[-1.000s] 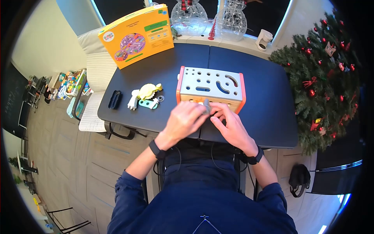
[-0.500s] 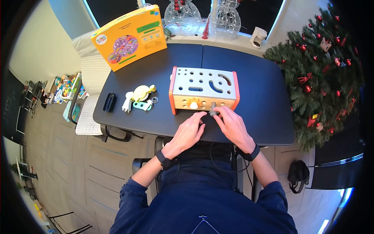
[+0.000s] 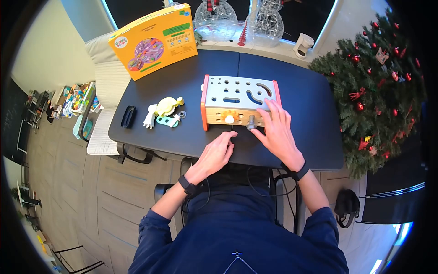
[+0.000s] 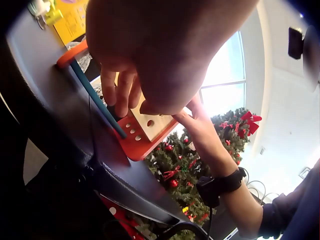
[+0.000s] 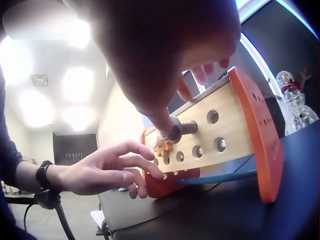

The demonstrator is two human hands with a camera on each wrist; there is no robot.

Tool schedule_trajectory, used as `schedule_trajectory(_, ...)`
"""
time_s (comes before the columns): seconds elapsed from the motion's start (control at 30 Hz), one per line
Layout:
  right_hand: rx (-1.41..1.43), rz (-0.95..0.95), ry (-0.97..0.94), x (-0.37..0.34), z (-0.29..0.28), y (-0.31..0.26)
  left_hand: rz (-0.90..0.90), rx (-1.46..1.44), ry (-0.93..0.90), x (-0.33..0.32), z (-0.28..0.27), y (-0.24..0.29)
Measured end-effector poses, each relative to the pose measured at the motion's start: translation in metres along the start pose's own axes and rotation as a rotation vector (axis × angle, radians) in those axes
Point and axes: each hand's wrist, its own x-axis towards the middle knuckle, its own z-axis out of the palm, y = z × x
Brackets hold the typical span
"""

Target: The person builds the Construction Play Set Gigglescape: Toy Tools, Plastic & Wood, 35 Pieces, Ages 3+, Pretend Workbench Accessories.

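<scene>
A toy workbench box point(image 3: 214, 91) with a grey top and red-orange ends stands on the dark table. From its wooden front face juts a grey bolt point(image 3: 251, 122), beside an orange gear with a white centre point(image 3: 229, 118). My right hand point(image 3: 279, 137) reaches over the box's front edge, fingers extended at the top; in the right wrist view its thumb touches the head of the bolt point(image 5: 175, 129). Loosely bent, the fingers of my left hand point(image 3: 213, 155) are low in front of the box, holding nothing visible. The left wrist view hides part of the box behind that hand.
Left of the box lie yellow, white and teal toy pieces point(image 3: 167, 107), a grey ring point(image 3: 182, 114) and a black tray-like object point(image 3: 129, 117). A yellow carton point(image 3: 157, 43) stands at the back left. A decorated tree point(image 3: 365, 91) is beyond the table's right edge.
Both hands were together around the grey bolt; the bolt now sticks out of the front face. My right fingers have moved up from it over the box's top, and my left hand has drawn back.
</scene>
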Motion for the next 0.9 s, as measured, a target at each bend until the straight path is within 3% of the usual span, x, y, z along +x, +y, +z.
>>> schedule_trajectory(0.63, -0.02, -0.128, -0.219, 0.057, 0.007, 0.03, -0.002, 0.011, -0.056, -0.001, -0.005, -0.008)
schedule_trajectory(0.9, 0.136, 0.008, -0.233, 0.064, -0.011, 0.03, 0.039, 0.098, -0.072, -0.003, -0.007, -0.021)
